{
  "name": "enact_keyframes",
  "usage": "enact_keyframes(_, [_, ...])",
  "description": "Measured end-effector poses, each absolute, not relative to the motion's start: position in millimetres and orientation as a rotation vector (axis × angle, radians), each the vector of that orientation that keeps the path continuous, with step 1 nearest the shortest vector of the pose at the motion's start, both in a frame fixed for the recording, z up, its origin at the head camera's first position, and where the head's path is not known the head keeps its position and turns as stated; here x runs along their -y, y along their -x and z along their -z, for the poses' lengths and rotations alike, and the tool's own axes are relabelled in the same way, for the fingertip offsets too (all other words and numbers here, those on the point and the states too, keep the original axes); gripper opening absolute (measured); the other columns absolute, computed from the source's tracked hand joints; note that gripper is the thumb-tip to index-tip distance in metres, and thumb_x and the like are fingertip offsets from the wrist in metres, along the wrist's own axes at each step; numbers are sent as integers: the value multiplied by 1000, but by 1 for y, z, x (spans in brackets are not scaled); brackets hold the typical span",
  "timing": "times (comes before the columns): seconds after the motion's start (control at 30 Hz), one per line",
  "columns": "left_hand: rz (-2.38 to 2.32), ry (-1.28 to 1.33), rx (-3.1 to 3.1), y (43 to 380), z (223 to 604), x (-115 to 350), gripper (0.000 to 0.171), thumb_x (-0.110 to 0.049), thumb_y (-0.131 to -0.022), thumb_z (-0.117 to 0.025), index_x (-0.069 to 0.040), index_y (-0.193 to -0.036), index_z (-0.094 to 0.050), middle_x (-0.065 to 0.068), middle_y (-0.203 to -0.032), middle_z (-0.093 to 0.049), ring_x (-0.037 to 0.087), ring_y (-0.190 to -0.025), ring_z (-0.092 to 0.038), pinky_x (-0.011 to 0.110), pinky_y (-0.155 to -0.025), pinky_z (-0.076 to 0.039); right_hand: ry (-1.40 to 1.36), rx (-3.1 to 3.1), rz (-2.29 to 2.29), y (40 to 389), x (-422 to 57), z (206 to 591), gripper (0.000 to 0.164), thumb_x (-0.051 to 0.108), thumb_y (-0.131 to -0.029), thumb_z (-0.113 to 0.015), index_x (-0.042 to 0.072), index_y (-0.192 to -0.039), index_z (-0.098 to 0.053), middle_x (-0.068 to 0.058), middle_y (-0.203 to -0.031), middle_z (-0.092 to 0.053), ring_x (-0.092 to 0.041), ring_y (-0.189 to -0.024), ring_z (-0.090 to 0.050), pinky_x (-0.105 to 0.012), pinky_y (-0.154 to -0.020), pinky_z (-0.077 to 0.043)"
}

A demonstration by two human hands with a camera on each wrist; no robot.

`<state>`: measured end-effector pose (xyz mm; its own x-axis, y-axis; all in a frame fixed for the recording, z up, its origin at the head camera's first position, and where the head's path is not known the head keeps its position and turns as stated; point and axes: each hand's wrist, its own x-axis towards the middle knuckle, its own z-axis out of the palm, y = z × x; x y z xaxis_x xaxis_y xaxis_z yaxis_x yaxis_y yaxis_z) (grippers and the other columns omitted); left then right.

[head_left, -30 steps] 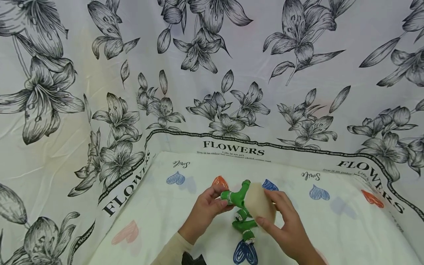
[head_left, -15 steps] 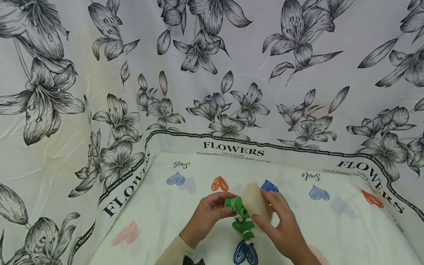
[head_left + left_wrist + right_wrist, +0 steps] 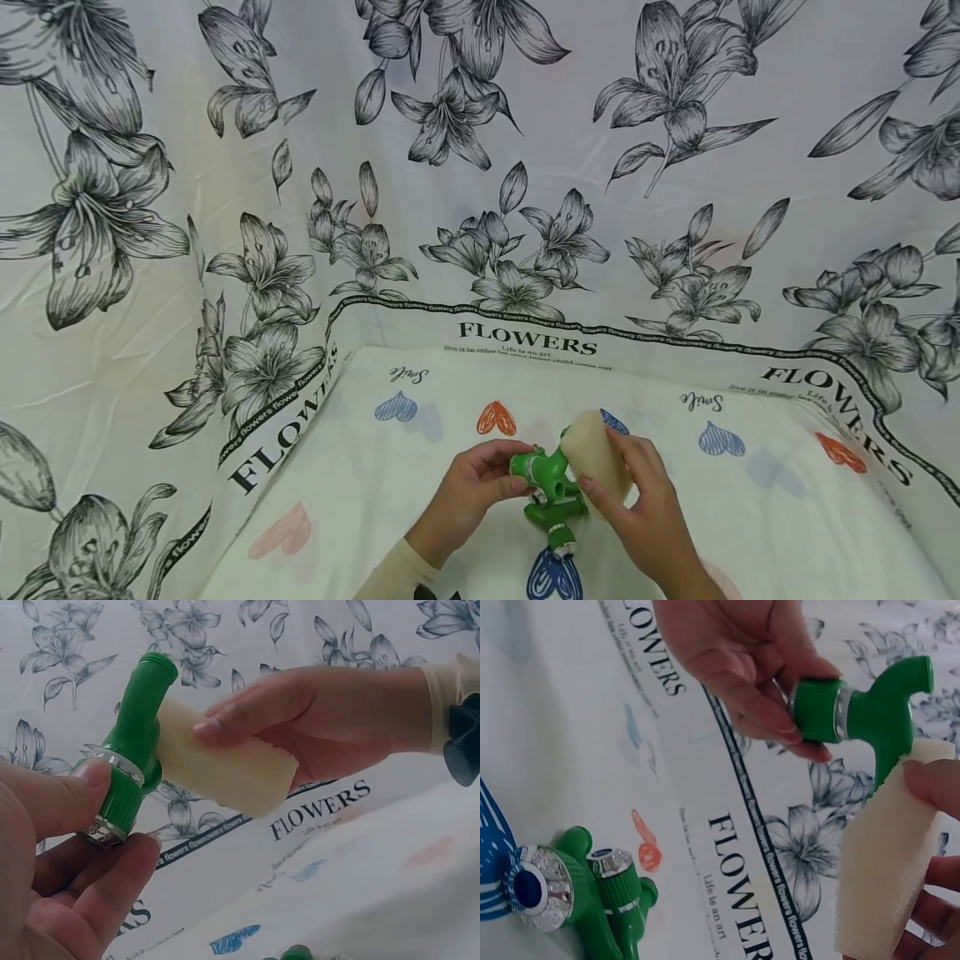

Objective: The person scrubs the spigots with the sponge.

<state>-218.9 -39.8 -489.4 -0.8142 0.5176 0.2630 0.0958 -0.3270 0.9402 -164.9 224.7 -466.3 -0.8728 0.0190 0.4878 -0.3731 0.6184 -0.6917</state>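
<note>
My left hand [image 3: 471,485] pinches a green plastic tap [image 3: 137,720] by its ribbed knob, thumb on one side and fingers on the other. A silver ring circles the tap near the knob, and its curved spout points up in the left wrist view. In my right hand [image 3: 647,500] is a cream sponge block [image 3: 885,862], gripped between thumb and fingers. The sponge lies against the side of the tap's body and covers part of it. Below both hands, more green taps [image 3: 615,900] with silver-trimmed knobs lie close together on the cloth.
A white cloth [image 3: 360,517] printed with hearts covers the work surface. Behind it and at the left rises a flower-printed curtain [image 3: 510,125]. A dark strap piece [image 3: 463,739] sits at the right wrist.
The green tap has been turned in the left hand, its spout tipping down and then partly back. The sponge has shifted left, then back right, staying by the tap. The lying taps have stayed put.
</note>
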Motion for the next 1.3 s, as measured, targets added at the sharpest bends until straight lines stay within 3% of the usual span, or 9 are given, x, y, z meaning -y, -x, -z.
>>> enact_keyframes(0.1, [-2228, -752, -1642, 219, 490, 41, 43, -3, -103, -76, 6, -143, -63, 20, -139, -68, 26, -116, -72, 48, -101, -59, -303, 2396, -1221, 163, -220, 466, 68, 24, -98, -87, 13, -158, -57, 0, -139, -59, -20, -123, -57, -52, -96, -59])
enact_keyframes(0.23, [-2240, -725, -1649, 220, 489, 41, 44, -1, -102, -75, 8, -143, -61, 21, -138, -68, 28, -118, -72, 49, -102, -59, -351, 2398, -1282, 160, -215, 464, 66, 23, -98, -86, 18, -157, -57, 3, -140, -58, -21, -124, -57, -57, -96, -59])
enact_keyframes(0.4, [-2251, -717, -1635, 222, 488, 42, 48, 1, -103, -74, 14, -145, -56, 22, -139, -67, 28, -120, -71, 49, -102, -59, -388, 2404, -1318, 157, -213, 461, 64, 22, -98, -86, 21, -156, -58, 7, -140, -57, -19, -123, -58, -49, -97, -60])
enact_keyframes(0.77, [-2255, -690, -1626, 225, 491, 40, 46, 0, -103, -73, 11, -146, -58, 23, -141, -66, 30, -122, -70, 49, -103, -58, -397, 2402, -1488, 155, -215, 460, 58, 18, -98, -84, 19, -152, -62, 5, -141, -60, -21, -118, -61, -34, -94, -60])
enact_keyframes(0.97, [-2274, -649, -1618, 226, 498, 40, 47, 1, -104, -72, 12, -147, -56, 23, -140, -66, 29, -122, -71, 48, -102, -58, -429, 2449, -1739, 154, -211, 459, 55, 21, -97, -85, 26, -148, -65, 4, -137, -63, -26, -119, -63, -34, -98, -59])
enact_keyframes(1.3, [-2250, -604, -1638, 226, 500, 36, 46, 0, -103, -74, 12, -145, -56, 22, -138, -66, 29, -120, -71, 48, -103, -58, -390, 2425, -1540, 156, -212, 464, 62, 23, -93, -90, 25, -149, -64, 9, -137, -61, -20, -116, -61, -33, -89, -61])
